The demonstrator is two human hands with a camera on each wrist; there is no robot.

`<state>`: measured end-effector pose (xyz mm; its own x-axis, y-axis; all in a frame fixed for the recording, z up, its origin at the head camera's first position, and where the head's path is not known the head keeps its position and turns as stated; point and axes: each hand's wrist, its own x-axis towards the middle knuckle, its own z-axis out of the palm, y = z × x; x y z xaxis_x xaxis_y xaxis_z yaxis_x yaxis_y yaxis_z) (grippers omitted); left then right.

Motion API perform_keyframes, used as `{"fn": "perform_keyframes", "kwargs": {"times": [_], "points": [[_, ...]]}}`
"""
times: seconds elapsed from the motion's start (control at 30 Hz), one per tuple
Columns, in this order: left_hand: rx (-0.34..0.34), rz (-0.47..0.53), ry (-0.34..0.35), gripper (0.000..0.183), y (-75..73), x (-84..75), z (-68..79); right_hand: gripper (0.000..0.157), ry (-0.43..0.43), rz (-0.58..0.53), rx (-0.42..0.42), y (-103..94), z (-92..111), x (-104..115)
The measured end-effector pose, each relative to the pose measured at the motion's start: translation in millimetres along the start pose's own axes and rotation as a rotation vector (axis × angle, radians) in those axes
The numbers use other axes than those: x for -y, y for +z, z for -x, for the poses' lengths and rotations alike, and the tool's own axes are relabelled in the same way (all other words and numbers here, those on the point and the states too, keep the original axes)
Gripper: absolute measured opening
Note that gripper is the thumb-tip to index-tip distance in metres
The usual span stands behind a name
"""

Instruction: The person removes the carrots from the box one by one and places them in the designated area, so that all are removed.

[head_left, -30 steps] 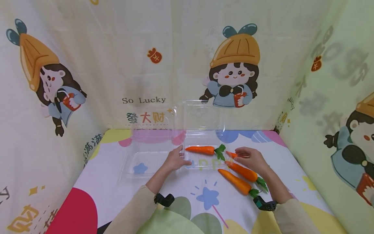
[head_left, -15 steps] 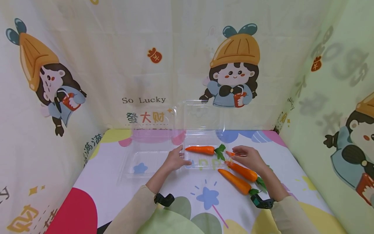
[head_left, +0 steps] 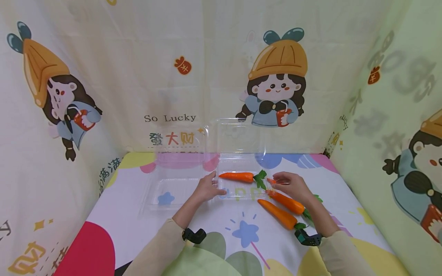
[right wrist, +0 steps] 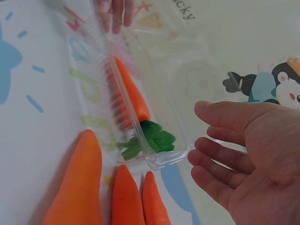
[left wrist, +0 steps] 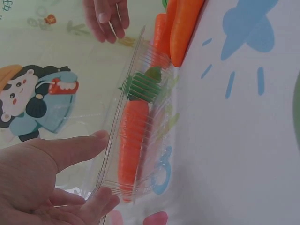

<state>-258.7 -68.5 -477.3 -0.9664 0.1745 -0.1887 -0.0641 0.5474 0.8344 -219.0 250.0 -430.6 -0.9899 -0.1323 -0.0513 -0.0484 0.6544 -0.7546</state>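
Note:
An orange carrot [head_left: 236, 176] with green leaves lies in the right-hand clear plastic box [left wrist: 105, 159], whose lid [head_left: 240, 138] stands raised behind it. My left hand [head_left: 206, 188] is at the box's left end, thumb and fingertips spread along the rim. Beyond the box's right end is my right hand [head_left: 293, 186], holding nothing, its fingers loosely bent near the corner. Three more carrots lie outside the box on that side: a front carrot [head_left: 277, 214], a middle carrot [head_left: 288, 202] and a far carrot [head_left: 271, 181], partly hidden by my right hand.
A second clear box [head_left: 172, 191] with its lid [head_left: 181, 143] raised stands to the left, behind my left forearm. Patterned cloth walls [head_left: 221, 76] enclose the back and sides of the printed tabletop [head_left: 114, 207].
My right hand has drifted slightly left toward the box's right end. My left hand, the boxes and the carrots stay where they were.

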Motion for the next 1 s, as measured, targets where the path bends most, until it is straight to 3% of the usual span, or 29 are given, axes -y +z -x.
{"fn": "perform_keyframes", "kwargs": {"times": [1.0], "points": [[-0.007, 0.004, -0.008, 0.091, 0.0, -1.8, 3.1, 0.04, -0.005, 0.002, 0.021, 8.6, -12.7, 1.9]]}}
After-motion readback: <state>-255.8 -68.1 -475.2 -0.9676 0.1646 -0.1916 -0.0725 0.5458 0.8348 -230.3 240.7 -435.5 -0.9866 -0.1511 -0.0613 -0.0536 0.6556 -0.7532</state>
